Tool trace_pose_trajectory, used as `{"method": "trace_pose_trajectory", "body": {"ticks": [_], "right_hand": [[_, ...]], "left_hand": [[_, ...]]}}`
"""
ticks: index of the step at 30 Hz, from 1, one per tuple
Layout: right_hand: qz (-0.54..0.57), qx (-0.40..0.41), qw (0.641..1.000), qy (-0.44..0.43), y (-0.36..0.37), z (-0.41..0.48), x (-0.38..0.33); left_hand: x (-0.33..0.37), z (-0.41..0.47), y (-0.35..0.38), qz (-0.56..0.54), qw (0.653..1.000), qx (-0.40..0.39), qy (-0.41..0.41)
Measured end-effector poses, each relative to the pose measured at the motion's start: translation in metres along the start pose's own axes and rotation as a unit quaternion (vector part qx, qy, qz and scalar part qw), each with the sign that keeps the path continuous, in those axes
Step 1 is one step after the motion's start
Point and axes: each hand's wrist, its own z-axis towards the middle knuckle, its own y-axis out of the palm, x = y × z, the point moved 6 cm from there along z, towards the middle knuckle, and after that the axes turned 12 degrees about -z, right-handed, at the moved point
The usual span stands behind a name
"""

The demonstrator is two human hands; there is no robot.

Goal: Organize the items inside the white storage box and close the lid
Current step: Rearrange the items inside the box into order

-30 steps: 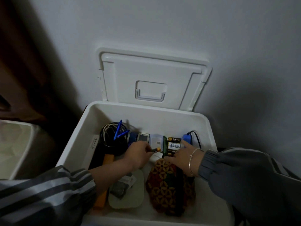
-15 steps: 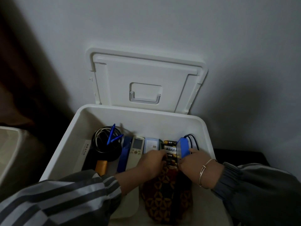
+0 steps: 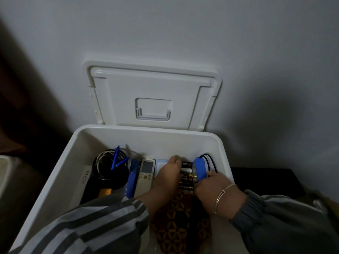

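Observation:
The white storage box (image 3: pixel 60 173) stands open, its lid (image 3: pixel 152 96) leaning against the wall behind. Along the far wall lie coiled cables with blue clips (image 3: pixel 110 167), a blue bar (image 3: pixel 133 177), a white remote (image 3: pixel 145 173), a pale blue pack (image 3: pixel 161 165), a pack of batteries (image 3: pixel 186 178) and a blue device with a black cord (image 3: pixel 200 170). A patterned red pouch (image 3: pixel 176 226) lies in front. My left hand (image 3: pixel 167 177) rests on the batteries, fingers curled over them. My right hand (image 3: pixel 218 195) grips the blue device at its near end.
The box sits against a grey wall. A pale bin (image 3: pixel 5 180) stands to the left, a dark surface (image 3: pixel 266 180) to the right. An orange-handled tool (image 3: pixel 105 191) lies under the cables by the box's left wall.
Both hands have moved toward the far wall, from the pouch up to the batteries. The blue device now stands beside the battery pack in my right hand.

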Motion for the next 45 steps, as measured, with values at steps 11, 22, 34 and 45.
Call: {"method": "trace_pose_trajectory", "body": {"ticks": [11, 22, 34, 45], "right_hand": [[-0.006, 0.000, 1.000, -0.001, 0.002, 0.002, -0.001], [-0.039, -0.040, 0.998, 0.000, 0.009, 0.008, -0.002], [-0.053, -0.076, 0.995, -0.019, 0.003, 0.012, -0.012], [0.273, 0.143, 0.951, 0.024, -0.049, 0.017, -0.022]], "left_hand": [[0.007, 0.003, 0.005, 0.151, 0.987, -0.007, 0.050], [-0.001, -0.062, -0.118, 0.131, 0.983, -0.125, 0.013], [-0.053, -0.131, -0.098, 0.375, 0.879, -0.279, -0.095], [-0.049, -0.117, -0.111, 0.102, 0.972, -0.166, -0.130]]}}
